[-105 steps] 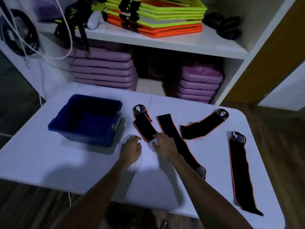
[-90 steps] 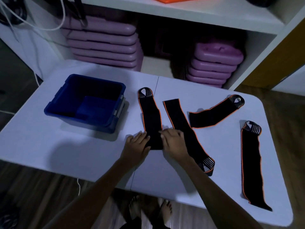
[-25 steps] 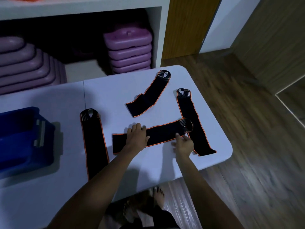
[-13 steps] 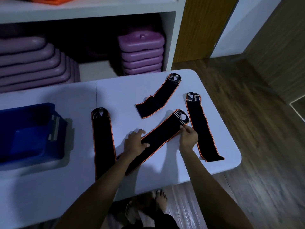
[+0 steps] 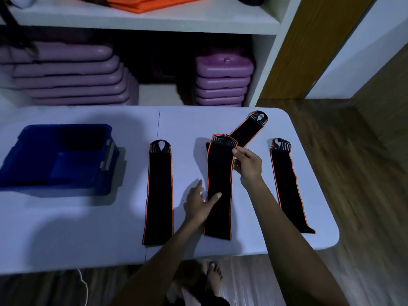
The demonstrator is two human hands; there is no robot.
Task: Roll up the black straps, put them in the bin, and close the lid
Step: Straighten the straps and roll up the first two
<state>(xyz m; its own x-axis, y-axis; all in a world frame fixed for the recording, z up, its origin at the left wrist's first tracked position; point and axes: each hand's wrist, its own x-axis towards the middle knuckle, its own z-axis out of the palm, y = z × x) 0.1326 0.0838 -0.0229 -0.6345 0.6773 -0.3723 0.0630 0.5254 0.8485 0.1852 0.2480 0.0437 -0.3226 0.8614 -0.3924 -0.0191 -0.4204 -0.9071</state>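
Straps risk rolling crooked: right hand (image 5: 247,164) pinches the middle strap (image 5: 219,186) aloft, left hand (image 5: 199,203) merely rests spread on it.

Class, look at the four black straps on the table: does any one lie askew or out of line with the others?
Yes. The far strap lies diagonally near the table's back edge, partly hidden beneath the strap in the person's hands. The other three run roughly parallel, front to back.
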